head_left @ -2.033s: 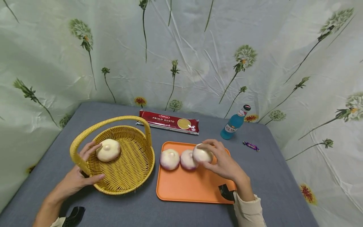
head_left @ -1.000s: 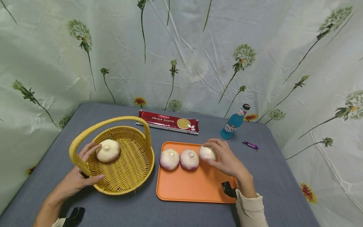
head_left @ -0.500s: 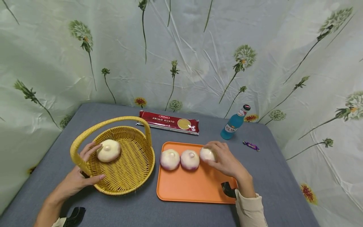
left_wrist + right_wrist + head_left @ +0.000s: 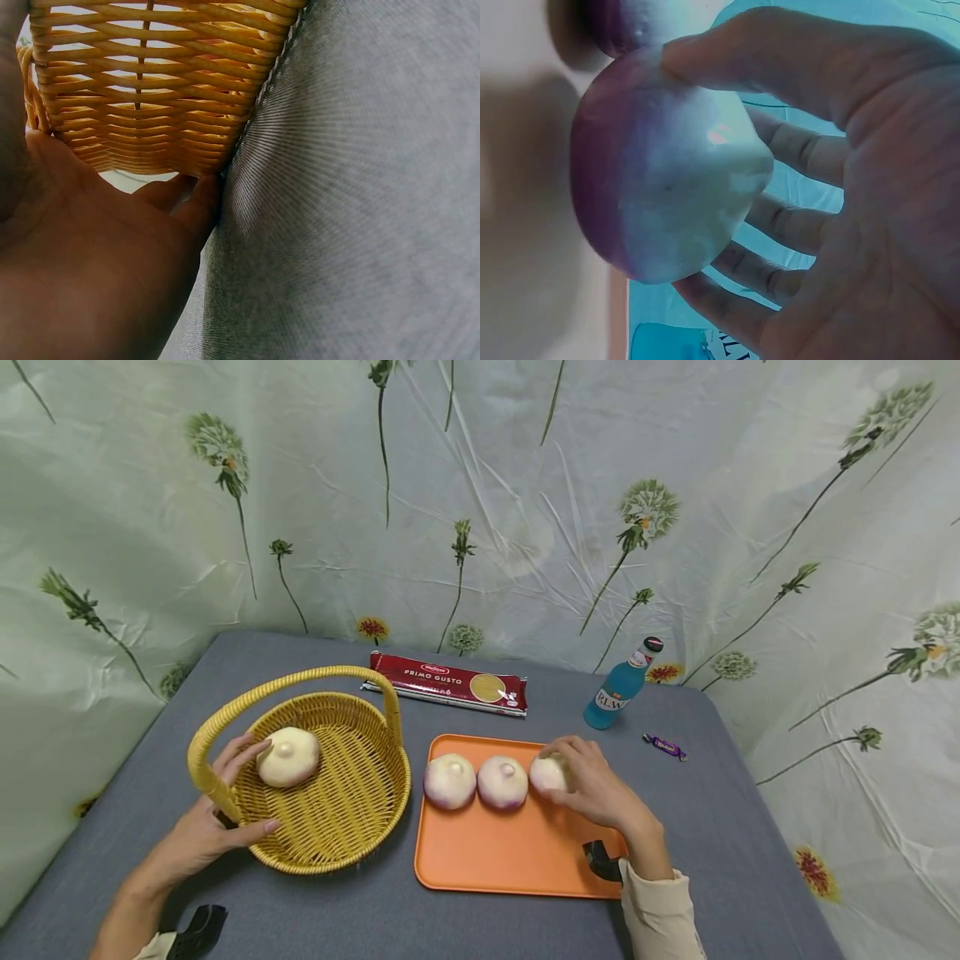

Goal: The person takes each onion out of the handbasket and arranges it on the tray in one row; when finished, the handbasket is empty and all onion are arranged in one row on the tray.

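Note:
My left hand (image 4: pixel 206 827) grips the left side of a yellow wicker basket (image 4: pixel 345 793), its thumb over the front rim. The woven wall fills the upper left of the left wrist view. Inside the basket lies a white turnip (image 4: pixel 288 757), with fingertips of that hand close to its left side. My right hand (image 4: pixel 596 785) holds a white-and-purple turnip (image 4: pixel 667 180) between thumb and fingers, low over the back right of an orange tray (image 4: pixel 487 860). Two more turnips, a middle one (image 4: pixel 502 782) and a left one (image 4: pixel 450 782), sit beside it in a row.
Behind the tray lies a red PRIMO GUSTO packet (image 4: pixel 450 683). A blue bottle (image 4: pixel 618 689) stands at the back right, with a purple wrapped candy (image 4: pixel 664 747) near it. A flowered cloth (image 4: pixel 480 510) hangs behind the grey table (image 4: pixel 345 918).
My right hand has moved the turnip slightly right and down, from overlapping the middle turnip to the right end of the row. My left hand and the basket stay put.

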`<state>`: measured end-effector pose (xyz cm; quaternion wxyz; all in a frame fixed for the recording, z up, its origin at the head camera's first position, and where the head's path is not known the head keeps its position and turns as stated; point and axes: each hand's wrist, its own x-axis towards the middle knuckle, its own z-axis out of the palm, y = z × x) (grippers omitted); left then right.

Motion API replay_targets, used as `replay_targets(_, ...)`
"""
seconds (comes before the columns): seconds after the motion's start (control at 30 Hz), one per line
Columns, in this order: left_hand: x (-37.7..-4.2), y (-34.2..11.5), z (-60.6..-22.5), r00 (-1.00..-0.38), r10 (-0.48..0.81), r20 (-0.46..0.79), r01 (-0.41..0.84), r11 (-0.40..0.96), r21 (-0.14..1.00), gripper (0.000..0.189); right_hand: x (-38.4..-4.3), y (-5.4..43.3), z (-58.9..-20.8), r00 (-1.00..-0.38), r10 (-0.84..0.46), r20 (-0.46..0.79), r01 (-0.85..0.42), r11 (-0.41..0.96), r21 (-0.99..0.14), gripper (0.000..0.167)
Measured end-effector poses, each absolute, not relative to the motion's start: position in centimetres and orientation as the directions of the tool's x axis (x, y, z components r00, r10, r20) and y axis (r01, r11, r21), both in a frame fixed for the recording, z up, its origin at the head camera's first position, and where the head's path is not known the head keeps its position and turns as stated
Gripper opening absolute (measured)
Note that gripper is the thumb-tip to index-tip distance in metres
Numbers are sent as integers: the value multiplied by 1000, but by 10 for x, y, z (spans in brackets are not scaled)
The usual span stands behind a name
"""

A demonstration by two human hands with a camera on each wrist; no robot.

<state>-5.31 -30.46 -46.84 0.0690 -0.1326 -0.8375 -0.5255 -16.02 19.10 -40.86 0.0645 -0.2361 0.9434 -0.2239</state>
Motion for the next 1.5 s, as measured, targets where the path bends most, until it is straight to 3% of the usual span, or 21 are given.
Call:
replay_targets(0.87, -53, -304, -468, -956, 151, 253, 294, 410, 864, 98, -159, 189, -410, -876, -465, -129, -364, 812, -457, 45)
replay_targets(1.5, -53, -305, -470, -961, 148, 233, 273, 383, 882, 98, -160, 190, -411, -874, -464, -146, -354, 811, -465, 47)
